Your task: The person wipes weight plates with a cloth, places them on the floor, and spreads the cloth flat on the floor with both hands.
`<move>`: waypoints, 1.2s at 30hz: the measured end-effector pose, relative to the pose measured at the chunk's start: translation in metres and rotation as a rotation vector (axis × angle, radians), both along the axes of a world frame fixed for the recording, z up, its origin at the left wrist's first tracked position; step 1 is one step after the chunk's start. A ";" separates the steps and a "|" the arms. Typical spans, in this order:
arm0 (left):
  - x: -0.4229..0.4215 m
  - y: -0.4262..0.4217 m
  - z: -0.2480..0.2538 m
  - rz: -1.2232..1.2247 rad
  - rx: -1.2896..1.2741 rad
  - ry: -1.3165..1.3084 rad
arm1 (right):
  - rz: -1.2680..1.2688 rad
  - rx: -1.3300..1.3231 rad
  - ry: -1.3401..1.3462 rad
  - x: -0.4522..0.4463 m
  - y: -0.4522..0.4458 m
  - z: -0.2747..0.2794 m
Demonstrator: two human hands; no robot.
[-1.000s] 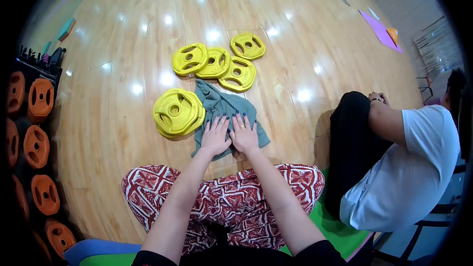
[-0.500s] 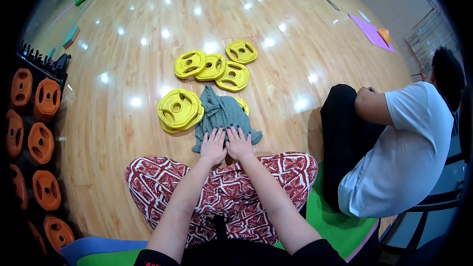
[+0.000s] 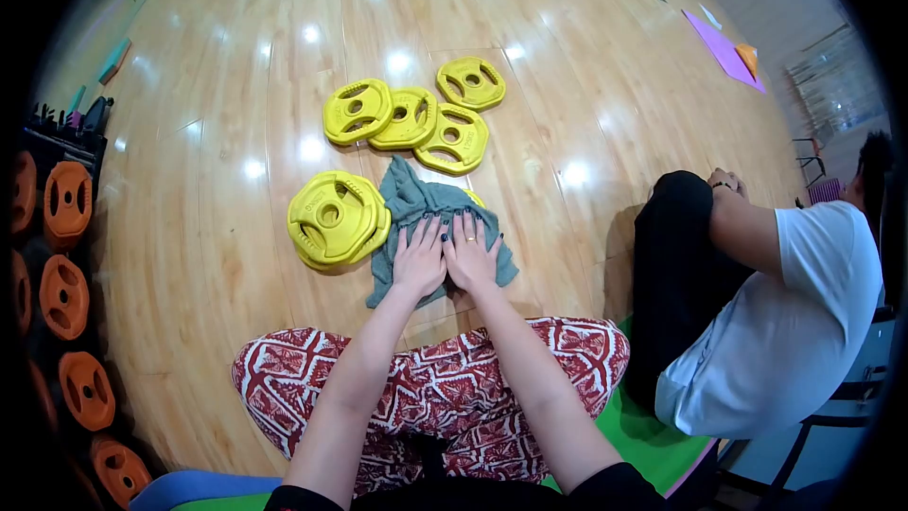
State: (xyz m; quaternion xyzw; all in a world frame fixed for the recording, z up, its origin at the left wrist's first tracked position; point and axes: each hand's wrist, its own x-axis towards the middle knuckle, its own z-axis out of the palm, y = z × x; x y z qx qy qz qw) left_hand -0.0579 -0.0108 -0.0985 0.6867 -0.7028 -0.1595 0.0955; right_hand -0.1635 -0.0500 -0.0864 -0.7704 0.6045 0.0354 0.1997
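Observation:
My left hand [image 3: 419, 260] lies flat on a grey-green cloth [image 3: 413, 191], fingers stretched forward. Close beside it, my right hand [image 3: 471, 257] rests on the same cloth with its fingers extended and a ring on one. The crumpled cloth covers most of a yellow weight plate, whose edge [image 3: 476, 198] peeks out at the upper right. Left of the cloth sits a stack of yellow weight plates [image 3: 352, 223]. Beyond it, several more yellow plates [image 3: 453, 152] lie on the floor, some overlapping.
A person in a white shirt [image 3: 794, 322] sits on the right on a green mat [image 3: 643, 445]. On the left, a rack holds orange weight plates [image 3: 66, 296]. A pink mat [image 3: 724, 49] with an orange object [image 3: 746, 59] lies far right on the wooden floor [image 3: 218, 255].
Both hands have slid forward over the cloth, away from my body, and stay flat on it. The view has shifted slightly.

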 end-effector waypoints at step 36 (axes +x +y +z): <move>-0.006 0.044 0.016 0.011 0.121 0.044 | -0.030 0.100 -0.019 -0.009 0.044 0.012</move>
